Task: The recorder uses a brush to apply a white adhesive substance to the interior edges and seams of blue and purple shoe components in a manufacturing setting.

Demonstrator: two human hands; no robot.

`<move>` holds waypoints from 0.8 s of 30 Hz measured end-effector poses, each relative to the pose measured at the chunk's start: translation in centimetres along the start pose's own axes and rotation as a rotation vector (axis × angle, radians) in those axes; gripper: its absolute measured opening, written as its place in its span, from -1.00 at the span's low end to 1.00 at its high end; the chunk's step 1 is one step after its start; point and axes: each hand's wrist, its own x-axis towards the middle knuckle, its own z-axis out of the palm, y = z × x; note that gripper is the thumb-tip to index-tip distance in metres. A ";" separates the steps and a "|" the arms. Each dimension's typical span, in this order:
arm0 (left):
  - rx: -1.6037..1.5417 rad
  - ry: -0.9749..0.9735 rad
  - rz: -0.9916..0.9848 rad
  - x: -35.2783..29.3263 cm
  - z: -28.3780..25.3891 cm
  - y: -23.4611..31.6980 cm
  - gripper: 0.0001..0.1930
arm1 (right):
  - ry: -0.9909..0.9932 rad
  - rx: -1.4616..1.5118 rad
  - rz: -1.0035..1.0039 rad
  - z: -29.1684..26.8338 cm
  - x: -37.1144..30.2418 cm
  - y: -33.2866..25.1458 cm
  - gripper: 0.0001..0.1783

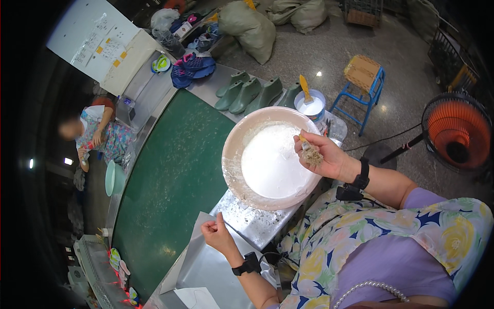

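Observation:
A small brush [312, 155] with a yellow handle and clumped, brownish bristles is gripped in my right hand [325, 154], over the right part of a wide pinkish basin [234, 139]. White powder or paste [270, 159] lies in that basin, and residue coats its inner wall. My left hand [218, 237] is beside the raised edge of a metal tray [206, 268], below the basin. Its thumb stands up apart from the curled fingers, and nothing shows in it. A tub of white liquid [313, 107] with a yellow-handled brush [305, 88] stands behind the basin.
Green shoe lasts [245, 96] and blue shoes [193, 69] line the far edge of a green conveyor belt [170, 175]. A stool [362, 77] and an orange fan [457, 133] are to the right. Another person [100, 129] sits across the belt.

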 end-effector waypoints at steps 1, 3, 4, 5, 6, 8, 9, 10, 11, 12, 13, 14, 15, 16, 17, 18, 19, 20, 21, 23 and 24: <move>-0.047 -0.077 -0.066 0.0 -0.3 0.2 -0.77 | -0.036 0.026 0.032 0.0 -0.1 -0.1 -0.78; -0.094 -0.156 -0.131 -0.1 -0.3 0.1 -0.76 | -0.095 0.016 0.046 0.3 -0.4 -0.1 -0.79; -0.147 -0.145 -0.075 -0.2 -0.1 0.0 -0.78 | -0.156 0.005 0.062 0.4 -0.5 -0.1 -0.79; -0.201 -0.134 -0.019 -0.3 0.1 -0.2 -0.79 | -0.155 0.005 0.060 0.3 -0.4 -0.1 -0.79; -0.201 -0.132 -0.020 0.1 0.2 -1.2 -0.79 | -0.131 0.033 0.073 0.0 -0.2 0.0 -0.79; 0.159 0.092 0.695 1.1 0.3 -3.6 -0.81 | -0.109 0.059 0.090 0.2 -0.3 0.2 -0.78; 0.152 0.088 0.697 1.2 0.6 -2.8 -0.81 | -0.095 0.057 0.069 0.4 -0.4 0.2 -0.78; 0.271 0.155 0.755 1.2 0.5 -1.3 -0.82 | -0.084 0.057 0.052 0.5 -0.5 0.1 -0.78; 0.392 0.223 0.811 1.0 0.6 -0.5 -0.84 | -0.084 0.057 0.048 0.3 -0.4 -0.1 -0.78; 0.392 0.223 0.811 0.6 0.6 -0.5 -0.84 | -0.091 0.059 0.048 0.0 -0.3 -0.1 -0.78; 0.160 0.054 0.429 0.1 0.5 -0.6 -0.86 | -0.098 0.062 0.047 -0.2 -0.2 -0.2 -0.78; -0.070 -0.111 0.045 -0.2 0.3 -0.7 -0.87 | -0.098 0.062 0.048 -0.3 -0.2 -0.2 -0.78; -0.068 -0.110 0.043 -0.2 0.1 -0.9 -0.87 | -0.084 0.054 0.041 -0.1 -0.2 -0.1 -0.78; -0.053 -0.153 -0.006 -0.1 -0.1 -1.2 -0.85 | -0.071 0.045 0.034 0.1 -0.3 -0.1 -0.78; -0.037 -0.196 -0.054 0.0 -0.2 -1.4 -0.82 | -0.070 0.046 0.036 0.4 -0.4 0.1 -0.78; -0.035 -0.194 -0.055 0.1 -0.4 -1.7 -0.82 | 0.005 0.017 -0.016 1.0 -0.6 0.3 -0.77; -0.096 -0.225 -0.081 0.2 -0.5 -1.9 -0.85 | 0.081 -0.011 -0.068 1.2 -0.6 0.5 -0.77; -0.158 -0.254 -0.107 0.3 -0.6 -2.3 -0.84 | 0.080 -0.010 -0.064 0.8 -0.5 0.4 -0.77; -0.155 -0.249 -0.108 0.4 -0.3 -3.3 -0.84 | 0.051 -0.020 -0.096 -0.1 -0.2 0.3 -0.78; -0.315 -0.120 0.064 0.5 0.2 -5.6 -0.69 | 0.018 -0.031 -0.110 -0.5 0.0 0.4 -0.78; -0.312 -0.120 0.061 0.3 0.3 -4.5 -0.69 | 0.045 -0.003 -0.137 -0.8 0.2 0.3 -0.82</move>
